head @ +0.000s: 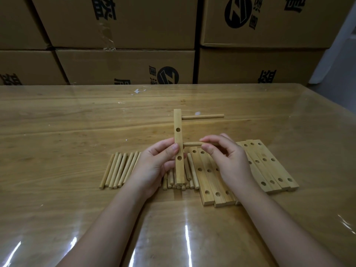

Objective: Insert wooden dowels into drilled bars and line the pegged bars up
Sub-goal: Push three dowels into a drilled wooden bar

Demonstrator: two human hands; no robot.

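Head view: the left hand (pixel 154 164) grips a drilled bar (pixel 178 147) and holds it upright above the table (pixel 57 122). Its thumb lies across the bar's near face and its fingers are curled behind. Two open holes show on that face, one above the thumb and one just below it.

Well above the left thumb, a seated dowel (pixel 203 117) sticks out sideways from the bar's right edge, near the top end.

The right hand (pixel 229 160) pinches a second dowel (pixel 192 144) between thumb and forefinger, with the other fingers loosely curled. This dowel lies level, and its free end meets the bar's right edge just beside the left thumb tip. How far it has entered cannot be told.

Loose dowels (pixel 119 170) lie side by side on the table, just left of the left hand's knuckles. More of them are heaped under its fingers and under the bar's lower end.

Flat drilled bars (pixel 269 166) lie packed together beneath the right hand and beyond its little finger.

Cardboard boxes (pixel 125 64) stand stacked behind the table.
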